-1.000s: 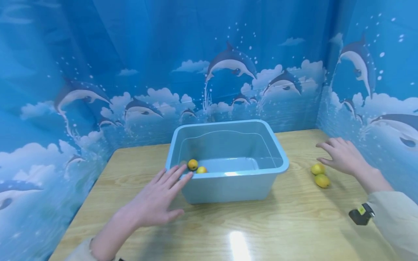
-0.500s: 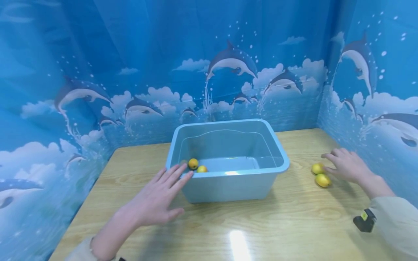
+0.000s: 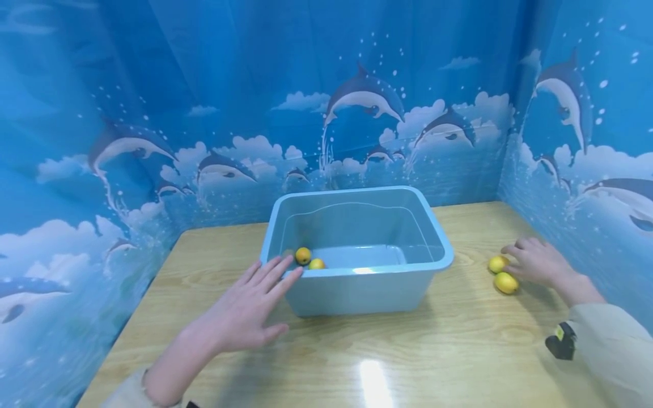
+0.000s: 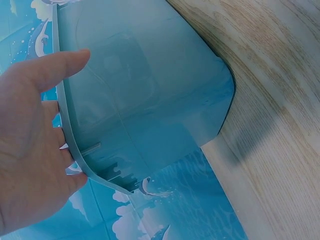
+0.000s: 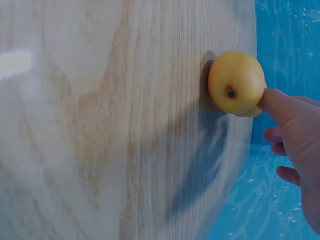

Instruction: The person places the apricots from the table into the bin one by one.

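Note:
My left hand is spread with straight fingers, fingertips right at the near left rim of a light blue plastic tub. In the left wrist view its thumb overlaps the tub wall. Two orange-yellow fruits lie inside the tub. On the right, two small yellow fruits lie side by side on the table: a far one and a near one. My right hand reaches over from the right, fingertips beside the far fruit. In the right wrist view the thumb tip meets the edge of the near fruit, which mostly hides the other.
A light wooden table carries everything. Blue curtains with dolphins and clouds close off the back and both sides. A small black device hangs at the right sleeve.
My right hand has come down and closer to the two yellow fruits on the table, its fingertips now beside the far one. The left hand and the tub have stayed in place.

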`<state>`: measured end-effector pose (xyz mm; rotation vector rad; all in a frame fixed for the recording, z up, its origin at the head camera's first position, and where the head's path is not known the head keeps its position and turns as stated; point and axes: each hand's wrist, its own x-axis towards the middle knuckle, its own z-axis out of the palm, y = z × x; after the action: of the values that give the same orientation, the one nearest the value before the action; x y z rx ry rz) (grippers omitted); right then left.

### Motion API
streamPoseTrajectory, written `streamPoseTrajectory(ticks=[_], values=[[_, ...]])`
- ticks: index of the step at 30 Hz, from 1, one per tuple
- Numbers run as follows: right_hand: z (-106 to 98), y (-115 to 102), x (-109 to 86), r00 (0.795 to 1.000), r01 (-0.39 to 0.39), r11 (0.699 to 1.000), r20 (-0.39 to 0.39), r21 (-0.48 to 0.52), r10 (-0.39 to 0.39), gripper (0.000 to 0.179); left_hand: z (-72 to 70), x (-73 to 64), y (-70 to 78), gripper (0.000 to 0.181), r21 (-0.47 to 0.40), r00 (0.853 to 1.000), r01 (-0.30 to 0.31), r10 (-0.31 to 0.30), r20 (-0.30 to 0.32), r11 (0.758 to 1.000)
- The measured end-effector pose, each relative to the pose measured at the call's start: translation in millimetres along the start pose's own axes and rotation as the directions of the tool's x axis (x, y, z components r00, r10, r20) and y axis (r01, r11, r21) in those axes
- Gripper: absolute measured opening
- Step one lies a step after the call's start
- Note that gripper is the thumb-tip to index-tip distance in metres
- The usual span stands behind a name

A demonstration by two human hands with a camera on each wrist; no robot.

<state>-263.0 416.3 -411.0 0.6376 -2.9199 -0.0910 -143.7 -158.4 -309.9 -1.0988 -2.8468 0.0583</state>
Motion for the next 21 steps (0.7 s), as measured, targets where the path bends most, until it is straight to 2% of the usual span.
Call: streamPoseTrajectory(ticks=[5, 14, 21], values=[[2, -2, 5.2, 1.0, 0.0, 1.0, 0.017, 0.012, 0.0, 0.039, 0.4, -0.2, 0.0, 0.094, 0.005, 1.0, -0.001, 0.001, 0.002, 1.0], [5, -4, 13.1, 0.997, -0.042, 0.999, 0.063, 0.026, 0.04, 0.047, 0.3, 0.0, 0.9, 0.095, 0.011, 1.0, -0.001, 0.001, -0.005, 1.0], [11, -3, 14.1, 0.997, -0.051, 0.998, 0.063, 0.029, 0.049, 0.048, -0.6, -0.1, 1.4, 0.095, 0.001, 1.0, 0.0, 0.0, -0.008, 1.0]])
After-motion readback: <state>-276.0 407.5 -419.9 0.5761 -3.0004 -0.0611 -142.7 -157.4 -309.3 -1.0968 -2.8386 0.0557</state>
